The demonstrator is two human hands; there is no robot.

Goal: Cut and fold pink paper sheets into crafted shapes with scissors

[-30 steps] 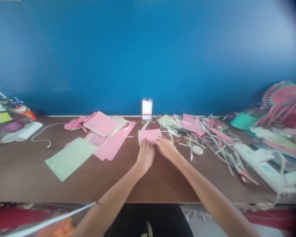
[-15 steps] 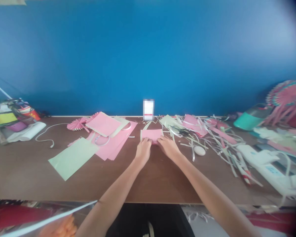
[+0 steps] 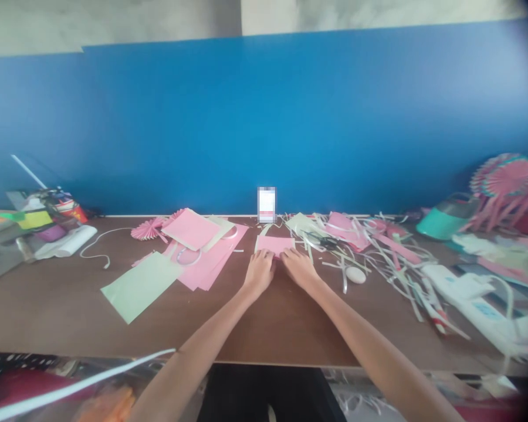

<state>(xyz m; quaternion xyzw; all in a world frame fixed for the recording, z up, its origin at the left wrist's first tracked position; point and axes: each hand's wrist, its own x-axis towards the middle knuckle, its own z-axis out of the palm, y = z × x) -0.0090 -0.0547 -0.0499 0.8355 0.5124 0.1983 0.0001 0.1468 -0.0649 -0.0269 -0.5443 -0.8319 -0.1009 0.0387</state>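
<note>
A small pink sheet of paper (image 3: pixel 276 242) lies at the middle of the desk, its far edge turned toward the wall. My left hand (image 3: pixel 261 269) is closed on its near left part, fingers bent over the edge. On the near right part my right hand (image 3: pixel 296 265) grips the same paper, a short gap from the left. The fingertips partly hide the paper's near edge, so I cannot tell whether it is folded there. Just behind it a phone (image 3: pixel 267 205) with a blurred screen stands upright against the blue wall.
Left of my hands lie pink sheets (image 3: pixel 211 266), a pale green sheet (image 3: pixel 143 287) and a pleated pink paper fan (image 3: pixel 148 228). To the right are tangled paper strips (image 3: pixel 396 269), a white oval object (image 3: pixel 356 275), a power strip (image 3: pixel 470 305) and a teal container (image 3: pixel 442 221).
The head view has tilted up, showing more wall above the blue panel. Both hands stay on the pink paper, with the fingers slightly shifted.
</note>
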